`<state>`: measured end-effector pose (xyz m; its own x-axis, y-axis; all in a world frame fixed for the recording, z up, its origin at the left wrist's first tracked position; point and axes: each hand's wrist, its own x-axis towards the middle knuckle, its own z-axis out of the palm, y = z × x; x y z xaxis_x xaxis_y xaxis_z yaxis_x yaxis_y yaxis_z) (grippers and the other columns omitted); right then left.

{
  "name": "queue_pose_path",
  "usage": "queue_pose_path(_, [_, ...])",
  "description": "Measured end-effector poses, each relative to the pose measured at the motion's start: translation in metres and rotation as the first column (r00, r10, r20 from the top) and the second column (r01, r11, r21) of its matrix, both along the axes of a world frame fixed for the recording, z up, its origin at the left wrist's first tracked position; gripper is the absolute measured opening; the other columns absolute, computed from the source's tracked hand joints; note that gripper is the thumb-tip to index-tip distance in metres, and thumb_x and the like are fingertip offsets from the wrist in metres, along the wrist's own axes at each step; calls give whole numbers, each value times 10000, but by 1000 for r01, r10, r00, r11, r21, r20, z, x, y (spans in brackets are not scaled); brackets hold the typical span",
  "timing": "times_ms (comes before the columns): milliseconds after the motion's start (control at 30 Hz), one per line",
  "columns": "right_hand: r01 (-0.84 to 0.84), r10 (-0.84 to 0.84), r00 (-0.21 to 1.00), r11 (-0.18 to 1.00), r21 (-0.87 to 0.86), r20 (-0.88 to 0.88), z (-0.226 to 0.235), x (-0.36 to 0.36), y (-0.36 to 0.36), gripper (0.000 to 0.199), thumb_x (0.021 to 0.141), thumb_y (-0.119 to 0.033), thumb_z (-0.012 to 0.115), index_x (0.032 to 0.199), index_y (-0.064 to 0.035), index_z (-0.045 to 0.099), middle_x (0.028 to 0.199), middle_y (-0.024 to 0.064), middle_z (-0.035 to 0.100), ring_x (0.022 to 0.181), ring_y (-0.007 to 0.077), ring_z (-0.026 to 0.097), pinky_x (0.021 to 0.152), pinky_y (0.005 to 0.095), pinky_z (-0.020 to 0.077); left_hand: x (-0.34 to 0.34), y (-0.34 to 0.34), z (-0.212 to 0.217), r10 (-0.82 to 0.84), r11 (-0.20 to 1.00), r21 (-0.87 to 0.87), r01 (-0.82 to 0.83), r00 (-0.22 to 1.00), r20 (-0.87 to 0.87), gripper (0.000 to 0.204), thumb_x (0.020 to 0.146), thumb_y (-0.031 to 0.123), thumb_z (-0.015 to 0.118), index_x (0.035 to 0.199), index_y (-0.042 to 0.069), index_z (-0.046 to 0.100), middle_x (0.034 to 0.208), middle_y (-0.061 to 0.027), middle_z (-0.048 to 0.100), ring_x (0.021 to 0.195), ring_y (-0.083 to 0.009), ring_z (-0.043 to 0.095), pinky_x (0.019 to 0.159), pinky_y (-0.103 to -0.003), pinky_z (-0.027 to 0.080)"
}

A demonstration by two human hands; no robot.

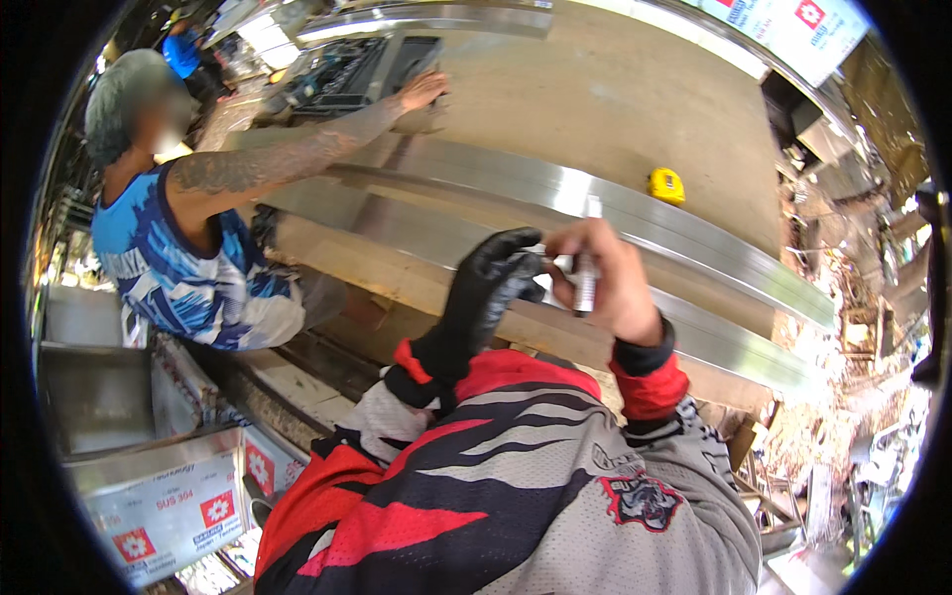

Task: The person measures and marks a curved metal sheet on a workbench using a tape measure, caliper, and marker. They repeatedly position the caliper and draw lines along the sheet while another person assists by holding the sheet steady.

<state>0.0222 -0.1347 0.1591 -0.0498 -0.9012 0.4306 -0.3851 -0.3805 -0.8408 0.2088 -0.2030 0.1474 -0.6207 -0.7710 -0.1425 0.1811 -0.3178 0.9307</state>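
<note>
My right hand (617, 283), bare below a red and black cuff, has its fingers curled around a white marker pen (585, 286). The pen stands nearly upright in the grip, its dark end pointing down. My left hand (486, 297), in a black glove, meets the right hand's fingertips with its thumb and fingers bent together. What the gloved fingers pinch, if anything, is too small and blurred to name. Both hands are in front of my chest, above two long shiny metal channels (496, 183) on the worktable.
A yellow tape measure (666, 185) rests beside the far channel on the brown tabletop (595, 84). At the left a co-worker (198, 238) stretches a tattooed arm over the table, close to an open tool case (347, 74). Film-covered metal sheet (169, 506) stands at lower left; scrap lies right.
</note>
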Motion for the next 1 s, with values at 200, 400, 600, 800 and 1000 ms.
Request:
queue_pose_path(200, [-124,159,954,981,-150,254,29,15,-21,434,885,-169,787,1210,-38,530,1063,115,704,874,229,679,794,336,537,7,-4,-2,148,983,156,-95,915,-375,269,996,124,614,1238,7,616,1020,-49,672,883,-157,662,870,-367,570])
queue_pose_path(400, [-98,53,857,993,61,513,35,9,-17,759,1026,-645,332,1172,31,646,757,132,680,620,171,611,581,281,443,13,-6,-8,171,977,200,-68,809,-562,267,1010,118,590,1255,14,610,1010,-71,683,864,-189,675,906,-426,567])
queue_pose_path(600, [37,-114,875,985,169,471,26,19,-17,555,1062,-415,436,949,48,719,781,111,702,620,142,611,566,275,472,7,-1,-7,214,960,224,-166,954,-208,289,1009,185,609,1246,19,606,1008,-66,689,905,-169,666,824,-326,552])
queue_pose_path(800, [64,-80,891,997,49,446,3,24,-33,542,1023,-441,468,1106,47,690,940,90,604,834,148,509,754,282,392,9,-6,-13,39,998,55,-24,957,-287,238,953,89,690,1167,-13,677,901,-68,710,788,-145,673,739,-306,560])
queue_pose_path(1000, [91,86,798,961,-261,597,-25,56,-56,483,959,-430,503,1100,-14,704,1306,212,569,1063,269,543,900,374,423,20,-10,-17,-12,984,166,70,945,-326,192,979,117,662,1128,-1,691,893,-56,704,748,-142,667,701,-306,555])
